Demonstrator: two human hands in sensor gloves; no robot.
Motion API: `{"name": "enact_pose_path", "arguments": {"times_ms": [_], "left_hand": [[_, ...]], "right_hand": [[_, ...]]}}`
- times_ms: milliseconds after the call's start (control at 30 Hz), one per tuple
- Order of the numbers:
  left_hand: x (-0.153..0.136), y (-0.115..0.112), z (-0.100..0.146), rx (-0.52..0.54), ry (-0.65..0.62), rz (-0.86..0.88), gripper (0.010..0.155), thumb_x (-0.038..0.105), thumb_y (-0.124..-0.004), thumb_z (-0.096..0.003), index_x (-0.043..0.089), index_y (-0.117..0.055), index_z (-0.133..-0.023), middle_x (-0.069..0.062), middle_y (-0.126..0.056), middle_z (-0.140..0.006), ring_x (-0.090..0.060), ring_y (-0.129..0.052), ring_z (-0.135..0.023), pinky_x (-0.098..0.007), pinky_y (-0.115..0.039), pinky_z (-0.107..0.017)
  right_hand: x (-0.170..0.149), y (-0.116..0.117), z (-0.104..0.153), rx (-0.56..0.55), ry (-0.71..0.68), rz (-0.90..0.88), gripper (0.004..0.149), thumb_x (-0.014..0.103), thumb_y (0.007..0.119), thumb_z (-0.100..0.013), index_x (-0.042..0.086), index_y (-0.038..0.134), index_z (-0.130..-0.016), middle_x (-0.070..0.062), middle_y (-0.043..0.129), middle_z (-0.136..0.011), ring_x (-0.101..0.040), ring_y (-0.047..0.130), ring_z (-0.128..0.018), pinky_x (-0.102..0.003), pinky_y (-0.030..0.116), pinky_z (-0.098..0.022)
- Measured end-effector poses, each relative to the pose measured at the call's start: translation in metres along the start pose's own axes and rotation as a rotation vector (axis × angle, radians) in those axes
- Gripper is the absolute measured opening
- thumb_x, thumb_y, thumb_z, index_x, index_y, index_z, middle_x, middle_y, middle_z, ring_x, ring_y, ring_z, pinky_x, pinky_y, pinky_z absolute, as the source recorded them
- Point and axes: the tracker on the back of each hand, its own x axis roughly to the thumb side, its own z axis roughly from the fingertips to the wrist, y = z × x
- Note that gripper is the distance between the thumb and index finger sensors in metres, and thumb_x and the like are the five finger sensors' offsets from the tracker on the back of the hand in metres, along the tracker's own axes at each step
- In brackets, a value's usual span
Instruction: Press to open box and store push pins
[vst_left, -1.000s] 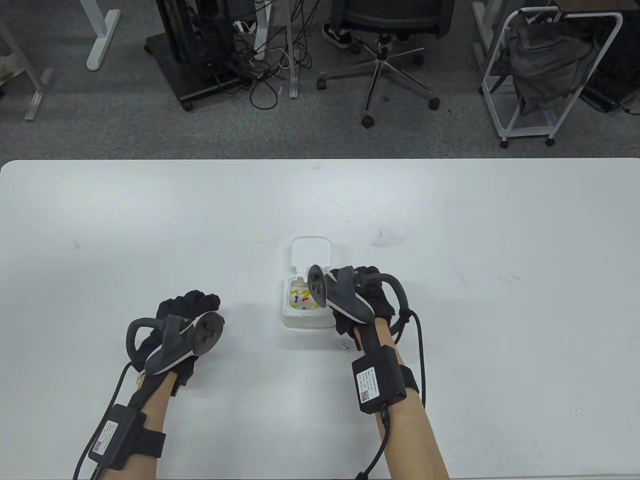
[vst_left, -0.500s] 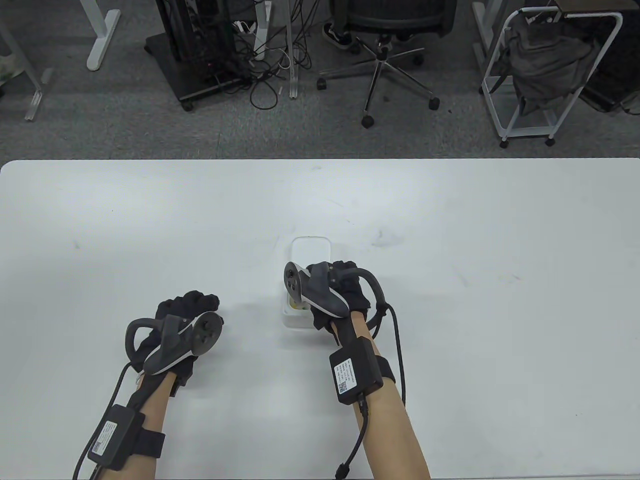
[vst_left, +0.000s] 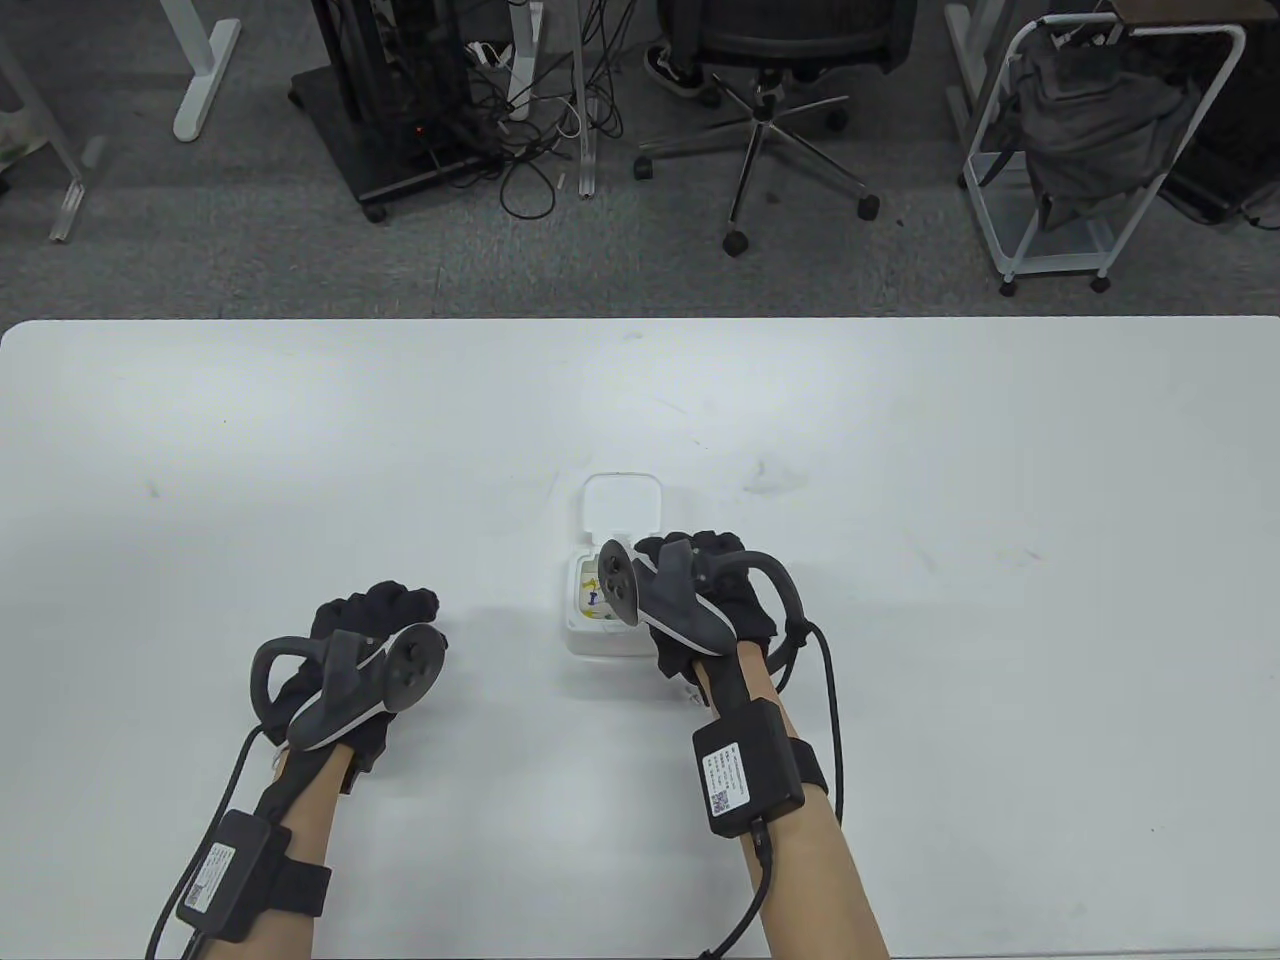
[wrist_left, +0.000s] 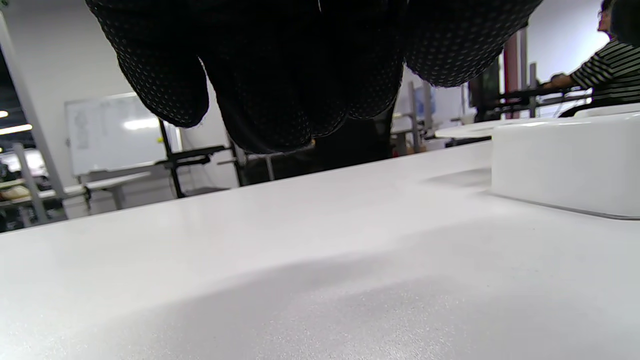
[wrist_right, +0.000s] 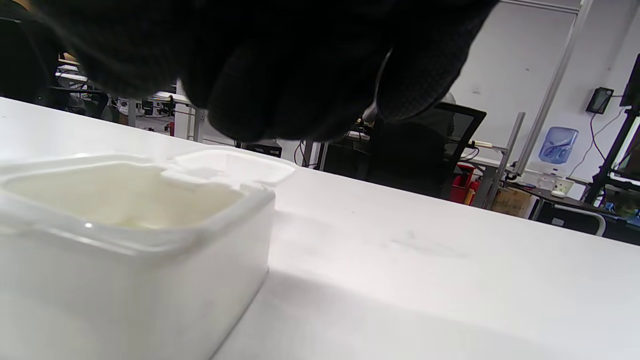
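A small white box sits near the table's middle with its lid flipped open toward the far side. Coloured push pins lie inside it. My right hand is at the box's right side, its tracker overhanging the opening. In the right wrist view its fingers are bunched just above the box's rim, and I see nothing between them. My left hand rests curled on the table to the left of the box and holds nothing. In the left wrist view the box stands at the right.
The white table stretches wide on both sides of the box. Beyond its far edge are an office chair, a cart with cables and a white rack with a bag.
My right hand moved left over the open box, then came back a little to the right. The left hand and the box have not moved.
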Motion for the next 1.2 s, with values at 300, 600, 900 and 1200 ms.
{"name": "enact_pose_path", "arguments": {"times_ms": [300, 600, 900, 1200], "left_hand": [[-0.001, -0.001, 0.001, -0.002, 0.007, 0.002, 0.051, 0.051, -0.069, -0.0522, 0.031, -0.075, -0.099, 0.003, -0.084, -0.1, -0.019, -0.099, -0.077, -0.05, -0.078, -0.074], [0.002, 0.0, 0.002, 0.005, 0.0, 0.001, 0.051, 0.051, -0.069, -0.0523, 0.031, -0.075, -0.099, 0.003, -0.084, -0.1, -0.019, -0.099, -0.076, -0.05, -0.078, -0.074], [0.003, 0.001, 0.003, 0.013, -0.005, 0.0, 0.051, 0.051, -0.069, -0.0523, 0.031, -0.075, -0.099, 0.003, -0.084, -0.1, -0.019, -0.099, -0.076, -0.05, -0.078, -0.074], [0.003, 0.001, 0.004, 0.01, -0.001, -0.002, 0.051, 0.051, -0.069, -0.0522, 0.031, -0.075, -0.099, 0.003, -0.083, -0.1, -0.019, -0.099, -0.077, -0.05, -0.078, -0.074]], "right_hand": [[-0.022, 0.014, 0.032, 0.014, -0.008, 0.037, 0.047, 0.05, 0.076, -0.038, 0.034, 0.071, -0.083, 0.01, 0.092, -0.079, -0.019, 0.096, -0.07, -0.052, 0.075, -0.07], [-0.035, 0.042, 0.056, 0.086, 0.017, 0.036, 0.049, 0.05, 0.077, -0.037, 0.035, 0.07, -0.083, 0.01, 0.091, -0.082, -0.019, 0.096, -0.073, -0.053, 0.074, -0.07], [-0.038, 0.065, 0.06, 0.151, 0.035, 0.077, 0.05, 0.048, 0.082, -0.036, 0.036, 0.07, -0.083, 0.011, 0.09, -0.084, -0.018, 0.096, -0.075, -0.052, 0.074, -0.071], [-0.031, 0.079, 0.063, 0.132, 0.016, 0.102, 0.047, 0.043, 0.085, -0.035, 0.037, 0.071, -0.079, 0.013, 0.092, -0.077, -0.015, 0.099, -0.068, -0.049, 0.078, -0.069]]}}
